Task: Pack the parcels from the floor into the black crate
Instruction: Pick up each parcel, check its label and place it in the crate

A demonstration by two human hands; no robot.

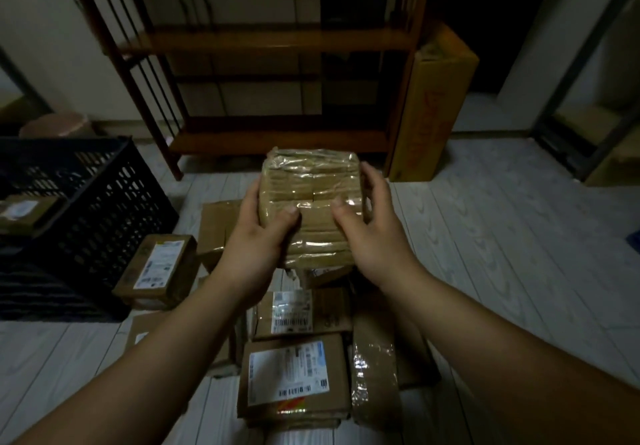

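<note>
We're holding a tape-wrapped parcel up in the air w/ both hands, above the pile of parcels on the floor. Left hand is gripping its left edge, thumb pressing on the face toward us, fingers curling round the back. Right hand is doing the same on the right edge, so neither hand is open. The parcel's looking approx. square, no clear long axis, broad face tilting toward us. What's mattering for the next move: the black crate is sitting to the left of the parcel and a bit nearer. That's making the left hand the nearer one, so we're judging the carry as a leftward swing, right hand following. One labelled parcel is already lying in the crate. Another box is lying just beside the crate's right wall, and more, e.g. a barcode-labelled one, are waiting near us.
</note>
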